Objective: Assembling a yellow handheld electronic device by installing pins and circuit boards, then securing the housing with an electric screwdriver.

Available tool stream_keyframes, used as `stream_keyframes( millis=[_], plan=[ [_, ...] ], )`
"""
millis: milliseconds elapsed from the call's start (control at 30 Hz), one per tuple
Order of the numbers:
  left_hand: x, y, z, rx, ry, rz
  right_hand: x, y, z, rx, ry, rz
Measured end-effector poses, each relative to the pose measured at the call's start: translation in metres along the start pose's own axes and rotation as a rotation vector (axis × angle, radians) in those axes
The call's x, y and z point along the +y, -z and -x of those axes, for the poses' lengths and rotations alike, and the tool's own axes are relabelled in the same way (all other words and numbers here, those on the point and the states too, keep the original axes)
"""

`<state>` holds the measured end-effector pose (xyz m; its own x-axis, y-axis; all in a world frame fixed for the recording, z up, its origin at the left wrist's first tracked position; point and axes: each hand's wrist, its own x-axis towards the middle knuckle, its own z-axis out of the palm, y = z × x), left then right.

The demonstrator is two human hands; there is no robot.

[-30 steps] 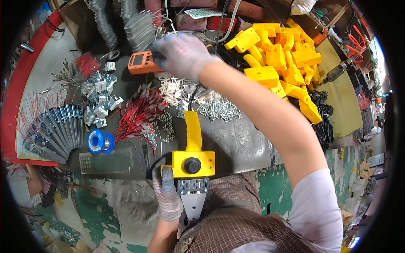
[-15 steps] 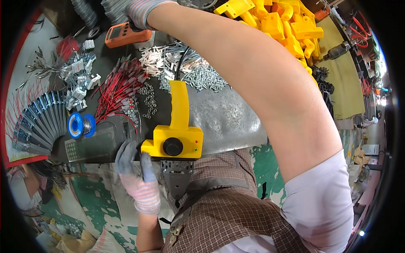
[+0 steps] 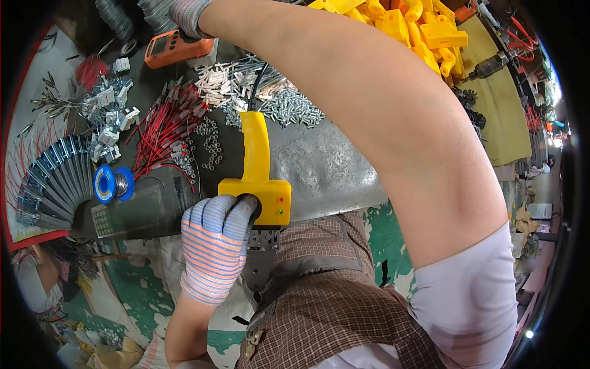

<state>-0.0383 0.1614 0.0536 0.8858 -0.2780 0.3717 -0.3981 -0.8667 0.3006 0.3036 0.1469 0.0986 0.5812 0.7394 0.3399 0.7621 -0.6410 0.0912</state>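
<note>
Near the centre of my feed, slightly toward nine o'clock: yellow handheld tool (image 3: 270,189) at the bench (image 3: 322,178) edge, handle pointing to twelve. Left hand (image 3: 213,246), gloved, comes up from seven; I read its fingers as gripping the tool's black knob (image 3: 256,210). Right hand (image 3: 185,15), gloved, at eleven, cut by the frame, just beside an orange meter (image 3: 175,49); I cannot tell its grip. Screws (image 3: 294,108) at twelve, red wires (image 3: 165,126) at ten, blue spool (image 3: 108,184) at nine, yellow housings (image 3: 424,35) at one.
</note>
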Motion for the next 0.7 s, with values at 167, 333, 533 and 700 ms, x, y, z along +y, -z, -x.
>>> stream_keyframes(
  millis=[167, 333, 533, 700],
  plan=[
    [0.006, 0.005, -0.010, -0.023, 0.087, 0.006, -0.006, 0.008, 0.002, -0.076, -0.037, -0.085],
    [0.016, 0.005, -0.025, -0.193, 0.107, -0.165, -0.006, 0.007, 0.000, -0.085, -0.048, -0.078],
    [0.009, -0.004, -0.016, -0.118, 0.135, -0.087, -0.009, 0.010, 0.001, -0.091, -0.076, -0.120],
    [0.003, 0.008, -0.010, -0.126, 0.030, 0.027, -0.017, 0.007, 0.003, -0.155, -0.085, 0.033]
  ],
)
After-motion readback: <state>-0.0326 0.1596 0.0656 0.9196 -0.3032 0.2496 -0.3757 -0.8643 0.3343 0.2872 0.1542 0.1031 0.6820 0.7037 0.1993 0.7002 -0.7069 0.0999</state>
